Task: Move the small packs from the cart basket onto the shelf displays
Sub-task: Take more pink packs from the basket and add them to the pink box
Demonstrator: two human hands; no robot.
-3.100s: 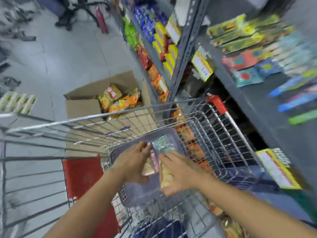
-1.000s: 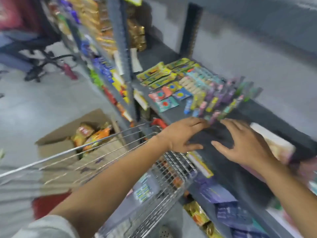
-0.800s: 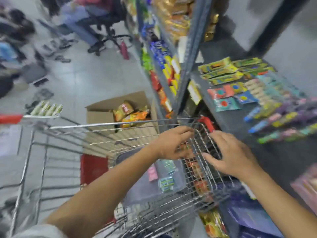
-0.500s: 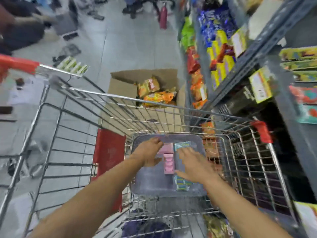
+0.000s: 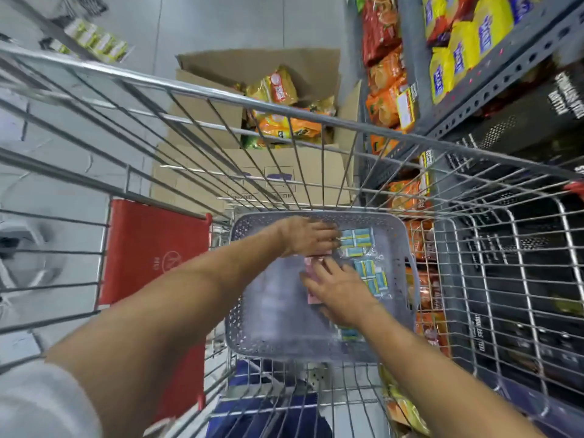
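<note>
A grey perforated basket (image 5: 271, 330) sits inside the wire cart (image 5: 221, 99). Small blue packs (image 5: 357, 242) lie at its far right, with more blue packs (image 5: 372, 278) beside my right hand. My left hand (image 5: 308, 237) lies palm down over the far end of a pink pack (image 5: 316, 256); its grip is hidden. My right hand (image 5: 339, 290) covers another pink pack (image 5: 312, 299), thumb at its left edge and fingers over it. Only the lower shelves (image 5: 493, 80) at the right show.
An open cardboard box (image 5: 294, 172) of orange and yellow snack bags stands on the floor beyond the cart. A red flap (image 5: 151, 257) hangs inside the cart at left. Orange and yellow bags fill the right-hand shelves. Grey floor lies to the left.
A second ago both hands were up at the shelf; they came back down into the basket. Since half a second ago they have stayed on the pink packs, and the view has tilted down.
</note>
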